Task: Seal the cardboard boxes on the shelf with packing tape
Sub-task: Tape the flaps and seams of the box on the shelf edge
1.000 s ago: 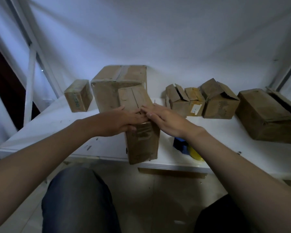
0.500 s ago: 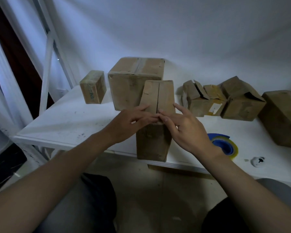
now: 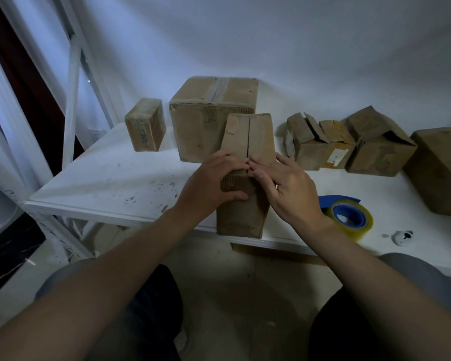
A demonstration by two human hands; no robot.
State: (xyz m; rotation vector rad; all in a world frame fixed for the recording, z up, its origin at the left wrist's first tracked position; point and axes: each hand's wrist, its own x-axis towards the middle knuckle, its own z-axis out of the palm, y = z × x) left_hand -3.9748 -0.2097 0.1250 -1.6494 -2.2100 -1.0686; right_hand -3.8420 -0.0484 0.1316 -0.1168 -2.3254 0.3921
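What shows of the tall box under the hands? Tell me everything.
The tall box is worn brown cardboard, narrow and upright, standing at the front edge of the white shelf. Its two top flaps are folded shut and meet at a dark centre seam. The left hand grips its near top edge, thumb across the front; the right hand rests fingers by the seam.

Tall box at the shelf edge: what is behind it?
The large box, tape along its top seam, stands behind it. The tall box covers that box's lower right corner, so whether they touch cannot be seen.
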